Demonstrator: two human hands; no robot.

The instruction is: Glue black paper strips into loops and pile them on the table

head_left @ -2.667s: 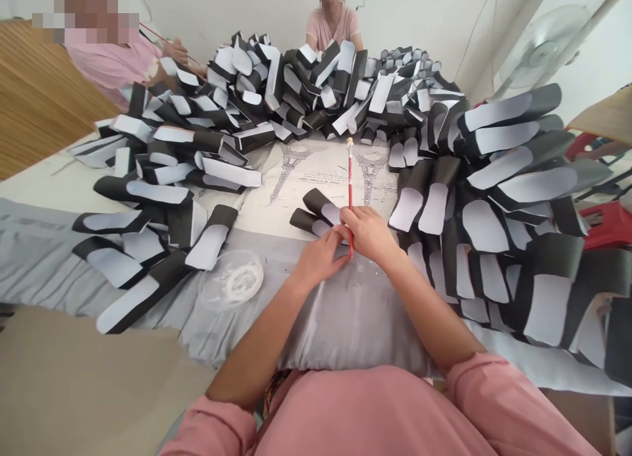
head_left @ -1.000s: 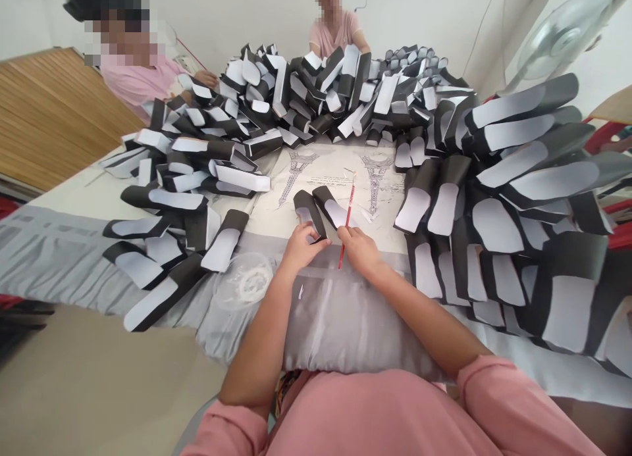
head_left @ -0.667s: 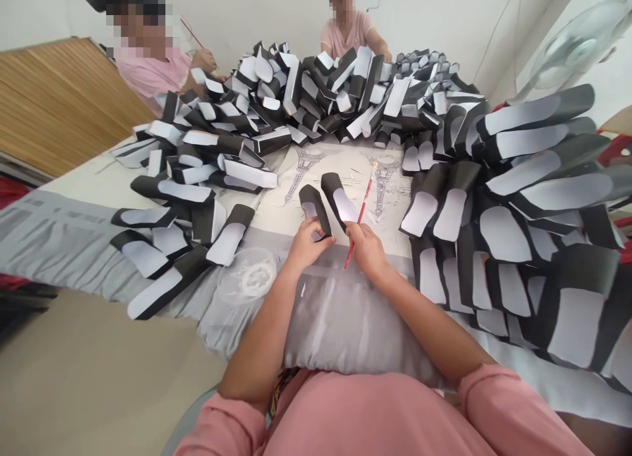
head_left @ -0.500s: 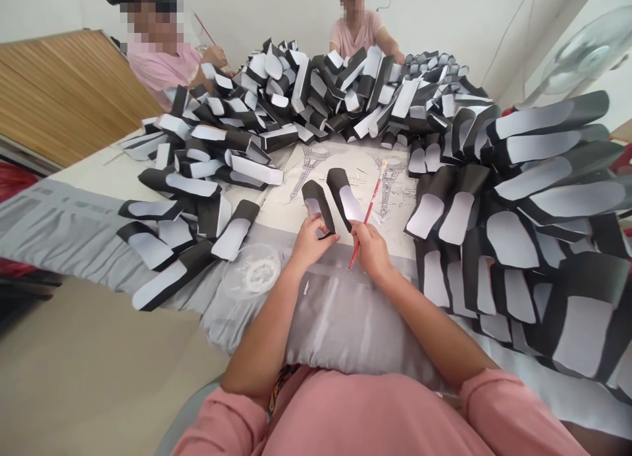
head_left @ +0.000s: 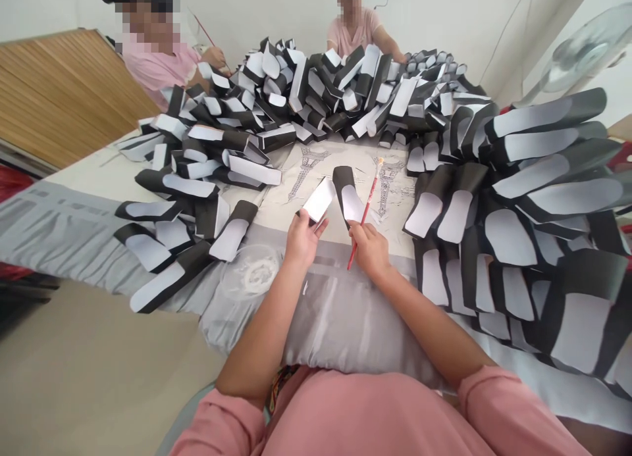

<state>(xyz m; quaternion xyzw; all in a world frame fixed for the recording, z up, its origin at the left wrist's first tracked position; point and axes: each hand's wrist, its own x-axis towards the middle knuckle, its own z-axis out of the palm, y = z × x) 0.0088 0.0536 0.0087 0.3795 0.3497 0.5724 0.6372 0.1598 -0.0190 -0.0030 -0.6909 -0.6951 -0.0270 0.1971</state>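
Observation:
My left hand [head_left: 301,242] is closed round a black piece with a white face [head_left: 318,201], and that white face is turned up. My right hand [head_left: 370,247] grips a red paintbrush [head_left: 370,194], its pale bristle end pointing up and away from me. Under the same fingers is the near end of a second black piece with a pale grey rounded panel [head_left: 344,179], held slightly apart from the first. Left of my left forearm sits a clear plastic dish [head_left: 234,281] with white paste in it.
Piles of similar black-and-white pieces [head_left: 316,87] cover the table's far side, left and right [head_left: 459,226]. The cloth [head_left: 340,147] bears tower drawings. Two people [head_left: 153,61] in pink sit beyond the piles. A fan [head_left: 585,54] stands at far right.
My left hand has turned its piece over, from the black side with grey panel to the bright white face. My right hand stays nearly in place with the paintbrush and its piece.

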